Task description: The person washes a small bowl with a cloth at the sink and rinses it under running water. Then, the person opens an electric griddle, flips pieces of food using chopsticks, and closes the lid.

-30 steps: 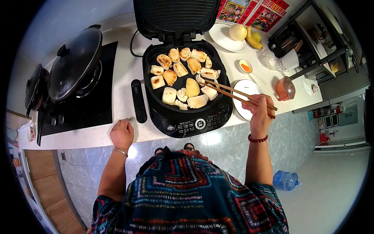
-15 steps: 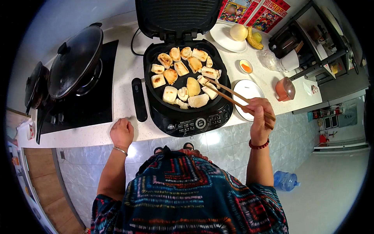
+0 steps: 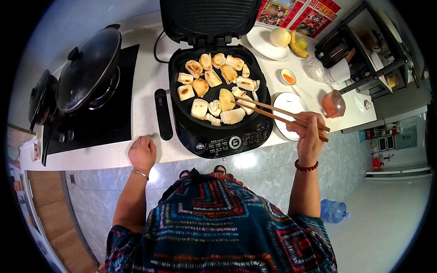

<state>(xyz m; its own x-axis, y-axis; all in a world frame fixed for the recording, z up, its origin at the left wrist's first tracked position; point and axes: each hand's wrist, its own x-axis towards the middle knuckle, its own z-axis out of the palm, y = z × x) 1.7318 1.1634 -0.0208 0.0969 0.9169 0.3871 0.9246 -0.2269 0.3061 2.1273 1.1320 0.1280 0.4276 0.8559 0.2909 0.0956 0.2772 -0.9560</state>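
Note:
My right hand (image 3: 310, 132) grips a pair of wooden chopsticks (image 3: 277, 113), their tips over the right side of an open electric griddle (image 3: 176, 105). The tips are close to a half-moon dough piece (image 3: 226, 99); I cannot tell whether they touch it. Several dough pieces lie in the pan, those at the back browned, such as one folded piece (image 3: 200, 87). Paler ones sit at the front, among them an oval piece (image 3: 232, 116). My left hand (image 3: 142, 153) rests on the counter edge with curled fingers, holding nothing, near the griddle's black handle (image 3: 163, 114).
Left of the griddle is a black cooktop (image 3: 111, 119) with a lidded wok (image 3: 89, 68). On the right stand a white plate (image 3: 298, 103), a small bowl with an orange brush (image 3: 287, 76), a pinkish container (image 3: 333, 104) and a rack (image 3: 364, 77). The griddle lid (image 3: 208, 20) stands raised.
My right hand has shifted slightly right. The chopsticks have moved from the white pieces at the pan's right side toward the half-moon piece. My left hand stays in place.

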